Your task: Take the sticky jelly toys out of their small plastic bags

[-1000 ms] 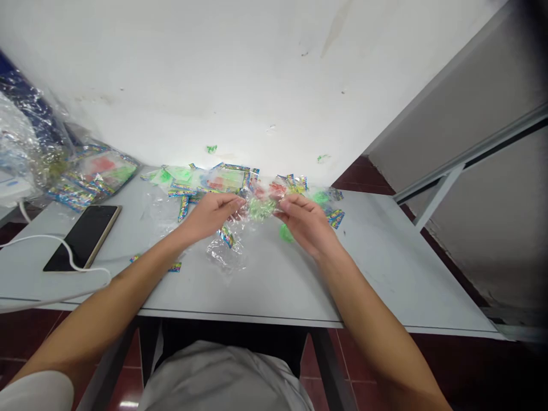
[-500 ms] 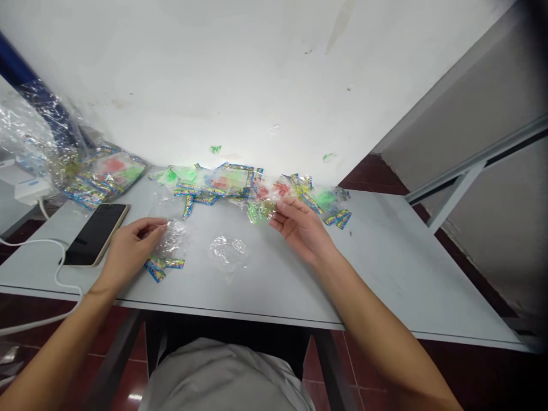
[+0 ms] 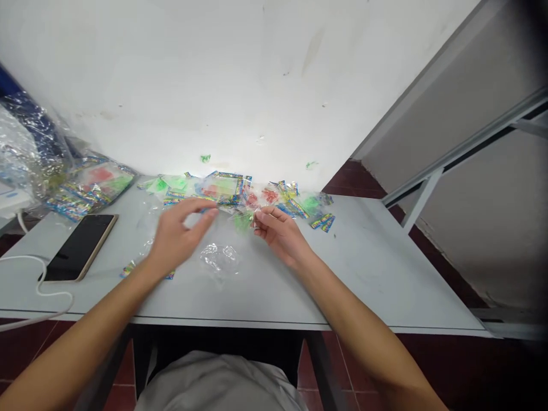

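Note:
My right hand (image 3: 280,234) pinches the edge of a clear plastic packet (image 3: 243,221) with something bright green inside, near the middle of the table. My left hand (image 3: 182,228) is lifted above the table with thumb and fingers apart, nothing between them, left of that packet. A crumpled clear plastic bag (image 3: 219,260) lies below and between the hands. Beneath my left forearm, another clear bag with a colourful printed strip (image 3: 128,268) is partly hidden. Behind the hands, a row of packets with red contents (image 3: 269,196), green contents and blue-yellow printed strips lies along the wall.
A black-screened phone (image 3: 79,248) lies at the left, with a white cable (image 3: 55,294) beside it. Large plastic bags of packets (image 3: 100,180) are heaped at the back left. A white wall (image 3: 205,74) closes off the table's (image 3: 363,274) far side.
My left hand has let go of the clear bag at the left and moved right and up toward the right hand. My right hand still holds the green packet. The camera view has shifted slightly.

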Motion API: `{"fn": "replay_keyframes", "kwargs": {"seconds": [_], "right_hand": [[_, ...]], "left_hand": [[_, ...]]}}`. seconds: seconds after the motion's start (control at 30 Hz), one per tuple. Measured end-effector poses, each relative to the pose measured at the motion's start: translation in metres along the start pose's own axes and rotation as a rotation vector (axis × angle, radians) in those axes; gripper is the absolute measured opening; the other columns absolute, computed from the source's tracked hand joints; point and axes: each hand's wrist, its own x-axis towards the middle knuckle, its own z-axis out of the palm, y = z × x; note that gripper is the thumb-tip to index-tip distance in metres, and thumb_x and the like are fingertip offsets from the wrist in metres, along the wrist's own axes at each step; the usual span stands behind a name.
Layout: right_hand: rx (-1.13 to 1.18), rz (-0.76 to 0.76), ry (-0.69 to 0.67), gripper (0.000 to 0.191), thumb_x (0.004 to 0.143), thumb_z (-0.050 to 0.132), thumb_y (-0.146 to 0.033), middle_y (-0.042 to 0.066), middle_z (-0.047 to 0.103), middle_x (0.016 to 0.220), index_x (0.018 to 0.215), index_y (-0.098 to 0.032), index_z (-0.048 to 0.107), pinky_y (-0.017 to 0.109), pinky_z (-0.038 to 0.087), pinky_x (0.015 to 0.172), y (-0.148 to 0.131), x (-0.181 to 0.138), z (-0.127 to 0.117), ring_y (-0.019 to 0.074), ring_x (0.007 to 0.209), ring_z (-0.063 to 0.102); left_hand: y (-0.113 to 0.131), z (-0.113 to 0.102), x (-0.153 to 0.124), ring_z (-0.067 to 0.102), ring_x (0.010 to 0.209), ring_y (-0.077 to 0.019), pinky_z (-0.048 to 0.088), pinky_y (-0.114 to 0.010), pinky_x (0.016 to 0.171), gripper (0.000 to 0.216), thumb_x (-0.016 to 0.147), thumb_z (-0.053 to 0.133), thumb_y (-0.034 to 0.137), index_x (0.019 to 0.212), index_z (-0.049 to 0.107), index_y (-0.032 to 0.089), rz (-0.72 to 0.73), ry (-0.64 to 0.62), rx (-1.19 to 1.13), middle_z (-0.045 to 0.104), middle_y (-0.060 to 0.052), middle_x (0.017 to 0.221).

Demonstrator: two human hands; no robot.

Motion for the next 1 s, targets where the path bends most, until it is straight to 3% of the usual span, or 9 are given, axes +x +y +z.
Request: {"fn": "replay_keyframes", "kwargs": {"seconds": [0.1, 0.23, 0.43, 0.6, 0.7, 0.87, 1.0], "right_hand": [[-0.01, -0.022, 0.011, 0.026, 0.065, 0.087, -0.035, -0.003, 0.067, 0.076, 0.077, -0.021, 0.068, 0.024, 0.049, 0.067, 0.003, 0.002, -0.002, 0.0103, 0.071, 0.063], [-0.047, -0.043, 0.021, 0.027, 0.067, 0.086, -0.037, -0.002, 0.069, 0.075, 0.077, -0.021, 0.067, 0.027, 0.05, 0.07, 0.007, 0.004, -0.004, 0.011, 0.069, 0.062], [-0.086, -0.02, 0.063, 0.028, 0.063, 0.089, -0.034, -0.002, 0.069, 0.072, 0.078, -0.022, 0.068, 0.026, 0.051, 0.067, 0.014, 0.006, -0.002, 0.0117, 0.069, 0.063], [-0.118, -0.028, 0.049, 0.029, 0.064, 0.088, -0.034, 0.0, 0.072, 0.075, 0.085, -0.022, 0.071, 0.028, 0.052, 0.073, 0.016, 0.006, 0.0, 0.0137, 0.076, 0.067], [-0.135, -0.032, 0.055, 0.029, 0.064, 0.088, -0.034, 0.0, 0.072, 0.078, 0.084, -0.022, 0.071, 0.029, 0.053, 0.075, 0.016, 0.006, 0.001, 0.014, 0.077, 0.067], [-0.14, -0.018, 0.08, 0.031, 0.063, 0.089, -0.034, 0.0, 0.072, 0.078, 0.085, -0.022, 0.07, 0.03, 0.053, 0.076, 0.017, 0.007, 0.001, 0.0141, 0.076, 0.067], [-0.139, -0.016, 0.077, 0.031, 0.065, 0.088, -0.033, 0.0, 0.072, 0.079, 0.088, -0.022, 0.07, 0.03, 0.053, 0.077, 0.015, 0.007, -0.003, 0.0139, 0.076, 0.067]], "left_hand": [[0.014, 0.037, 0.009, 0.067, 0.106, -0.0234, 0.051, -0.034, 0.091, 0.036, 0.085, 0.068, 0.044, 0.114, 0.072, 0.024, -0.074, -0.253, -0.143, 0.072, -0.005, 0.12], [0.01, 0.065, 0.006, 0.066, 0.111, -0.0262, 0.052, -0.034, 0.09, 0.047, 0.081, 0.072, 0.045, 0.124, 0.069, 0.024, -0.21, -0.381, -0.383, 0.071, -0.006, 0.123], [-0.004, 0.068, 0.003, 0.066, 0.105, -0.025, 0.048, -0.035, 0.093, 0.04, 0.075, 0.078, 0.04, 0.11, 0.076, 0.02, -0.482, -0.353, -0.715, 0.076, -0.006, 0.106], [-0.013, 0.068, 0.006, 0.066, 0.094, -0.0211, 0.047, -0.031, 0.084, 0.031, 0.073, 0.079, 0.041, 0.096, 0.079, 0.019, -0.664, -0.291, -0.863, 0.076, -0.006, 0.093], [-0.014, 0.067, 0.008, 0.066, 0.088, -0.0194, 0.048, -0.029, 0.078, 0.032, 0.073, 0.08, 0.044, 0.087, 0.078, 0.015, -0.722, -0.268, -0.958, 0.075, -0.008, 0.088], [-0.017, 0.064, 0.013, 0.067, 0.084, -0.0198, 0.05, -0.032, 0.08, 0.045, 0.078, 0.074, 0.056, 0.089, 0.077, 0.013, -0.757, -0.351, -1.051, 0.074, -0.011, 0.09], [-0.02, 0.062, 0.014, 0.066, 0.09, -0.017, 0.048, -0.03, 0.085, 0.032, 0.07, 0.085, 0.036, 0.094, 0.078, 0.016, -0.744, -0.338, -0.996, 0.075, -0.008, 0.097]]}}
